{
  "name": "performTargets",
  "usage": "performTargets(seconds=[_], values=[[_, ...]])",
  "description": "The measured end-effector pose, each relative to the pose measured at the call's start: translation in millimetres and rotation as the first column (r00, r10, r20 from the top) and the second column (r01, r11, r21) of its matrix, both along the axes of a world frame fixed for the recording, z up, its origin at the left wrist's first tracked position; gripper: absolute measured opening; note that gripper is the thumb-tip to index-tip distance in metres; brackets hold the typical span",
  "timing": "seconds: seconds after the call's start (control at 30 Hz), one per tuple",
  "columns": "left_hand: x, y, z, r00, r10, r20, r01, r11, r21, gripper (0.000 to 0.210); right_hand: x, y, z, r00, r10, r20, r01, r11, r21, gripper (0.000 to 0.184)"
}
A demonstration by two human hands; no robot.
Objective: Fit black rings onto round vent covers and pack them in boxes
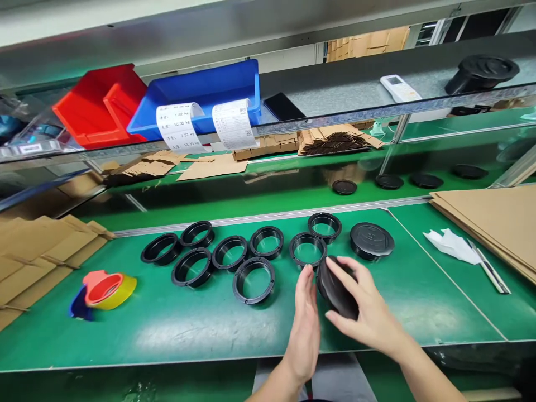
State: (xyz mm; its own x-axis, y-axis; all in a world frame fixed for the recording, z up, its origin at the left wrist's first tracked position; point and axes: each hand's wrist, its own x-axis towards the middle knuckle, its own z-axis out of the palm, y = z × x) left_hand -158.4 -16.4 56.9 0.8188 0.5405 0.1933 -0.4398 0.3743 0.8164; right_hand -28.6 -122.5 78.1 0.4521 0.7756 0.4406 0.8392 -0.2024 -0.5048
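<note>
My right hand (pixel 368 315) grips a black round plastic cap (pixel 337 287) by its edges, tilted on its side above the green bench (pixel 201 335). With fingers straight and together, my left hand (pixel 305 329) is held upright just left of the cap; I cannot tell if it touches. Beyond my hands lie two black rings (pixel 309 250), (pixel 325 227), the nearer one close to my fingertips. Another black capped piece (pixel 372 241) sits flat to their right. Further left, several black rings (pixel 253 281) lie in a loose group.
At left are a tape dispenser (pixel 109 290) and stacked cardboard (pixel 46 257). A white scrap (pixel 452 245), a knife (pixel 488 267) and cardboard sheets (pixel 498 218) lie right. The shelf above holds red (pixel 98 106) and blue bins (pixel 201 89), a phone (pixel 283 106) and a black part (pixel 481 73).
</note>
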Motion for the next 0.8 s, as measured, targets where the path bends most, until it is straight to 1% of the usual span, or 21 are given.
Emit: performTargets(seconds=[0.07, 0.1, 0.17, 0.2, 0.27, 0.33, 0.4, 0.47, 0.5, 0.57, 0.63, 0.67, 0.7, 0.77, 0.8], values=[[0, 1, -8.8, 0.979, 0.169, -0.11, -0.152, 0.977, 0.152, 0.048, 15, -1, -5.0, 0.981, -0.133, 0.143, 0.139, 0.99, -0.036, 0.086], [0, 2, -13.6, 0.957, 0.237, -0.168, -0.204, 0.96, 0.194, 0.047, 20, 0, -8.8, 0.966, -0.161, 0.2, 0.177, 0.983, -0.059, 0.087], [0, 4, -22.3, 0.911, 0.329, -0.248, -0.273, 0.933, 0.233, 0.044, 26, 4, -18.1, 0.95, -0.151, 0.273, 0.187, 0.976, -0.112, 0.091], [1, 4, -25.8, 0.898, 0.357, -0.256, -0.296, 0.923, 0.246, 0.043, 26, 6, -23.1, 0.945, -0.135, 0.298, 0.181, 0.974, -0.134, 0.092], [2, 6, -30.9, 0.891, 0.389, -0.234, -0.315, 0.901, 0.299, 0.04, 24, 8, -31.9, 0.933, -0.117, 0.341, 0.182, 0.969, -0.166, 0.094], [2, 8, -34.2, 0.893, 0.401, -0.205, -0.302, 0.87, 0.39, 0.037, 22, 7, -36.4, 0.921, -0.098, 0.377, 0.182, 0.964, -0.193, 0.093], [1, 9, -37.1, 0.894, 0.396, -0.21, -0.258, 0.838, 0.48, 0.036, 23, 3, -33.2, 0.91, -0.046, 0.412, 0.152, 0.962, -0.226, 0.088], [0, 11, -40.5, 0.893, 0.389, -0.228, -0.221, 0.818, 0.53, 0.036, 27, -2, -21.6, 0.9, 0.022, 0.435, 0.097, 0.963, -0.25, 0.08], [-1, 11, -42.5, 0.891, 0.388, -0.236, -0.212, 0.815, 0.54, 0.036, 30, -3, -14.1, 0.9, 0.038, 0.434, 0.078, 0.966, -0.246, 0.078], [-2, 13, -46.4, 0.883, 0.397, -0.25, -0.213, 0.814, 0.54, 0.035, 32, -3, -1.1, 0.914, -0.003, 0.405, 0.089, 0.977, -0.194, 0.08], [-2, 13, -50.2, 0.878, 0.4, -0.261, -0.221, 0.825, 0.52, 0.035, 29, 0, 2.7, 0.925, -0.054, 0.376, 0.117, 0.982, -0.148, 0.082], [-2, 14, -52.1, 0.876, 0.402, -0.265, -0.232, 0.835, 0.5, 0.035, 26, 2, 0.6, 0.928, -0.041, 0.37, 0.107, 0.981, -0.161, 0.082], [-1, 13, -54.0, 0.873, 0.408, -0.268, -0.25, 0.846, 0.471, 0.035, 24, 5, -3.3, 0.932, 0.002, 0.364, 0.077, 0.976, -0.202, 0.081], [1, 13, -58.4, 0.86, 0.428, -0.277, -0.301, 0.865, 0.402, 0.036, 24, 11, -11.0, 0.938, 0.129, 0.32, -0.022, 0.948, -0.318, 0.076], [2, 13, -60.5, 0.85, 0.443, -0.286, -0.329, 0.869, 0.37, 0.036, 31, 16, -12.0, 0.945, 0.172, 0.278, -0.064, 0.932, -0.356, 0.074]])
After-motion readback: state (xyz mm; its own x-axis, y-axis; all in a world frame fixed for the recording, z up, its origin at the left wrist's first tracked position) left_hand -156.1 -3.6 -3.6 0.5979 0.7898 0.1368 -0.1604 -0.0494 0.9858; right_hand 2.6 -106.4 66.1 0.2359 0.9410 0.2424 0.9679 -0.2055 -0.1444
